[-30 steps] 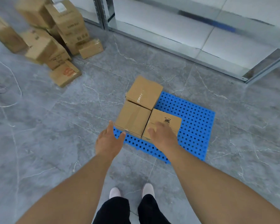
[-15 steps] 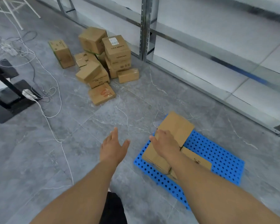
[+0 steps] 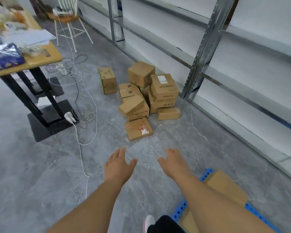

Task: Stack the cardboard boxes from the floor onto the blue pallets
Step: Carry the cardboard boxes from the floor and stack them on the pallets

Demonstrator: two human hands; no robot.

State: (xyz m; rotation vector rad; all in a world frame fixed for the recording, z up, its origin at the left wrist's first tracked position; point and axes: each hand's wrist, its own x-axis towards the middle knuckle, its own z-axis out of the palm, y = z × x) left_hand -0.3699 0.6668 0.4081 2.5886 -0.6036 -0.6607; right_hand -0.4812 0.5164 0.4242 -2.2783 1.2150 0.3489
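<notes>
Ahead, square cardboard boxes (image 3: 141, 96), perforated blue pallet (image 3: 180, 211)

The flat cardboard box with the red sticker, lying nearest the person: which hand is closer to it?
Left, narrowly. The left hand hovers open just below the flat box, slightly to its left; the right hand hovers open below and further right.

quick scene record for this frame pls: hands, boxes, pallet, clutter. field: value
left hand: open, empty, over bare floor
right hand: open, empty, over bare floor
floor pile: cardboard boxes heaped by the shelf upright
nearest box: flat, red mark on top, ahead of both hands
pallet: blue, lower right, partly hidden by the right arm
pallet boxes: on it, count unclear
clutter: cables, table, stool at left
</notes>
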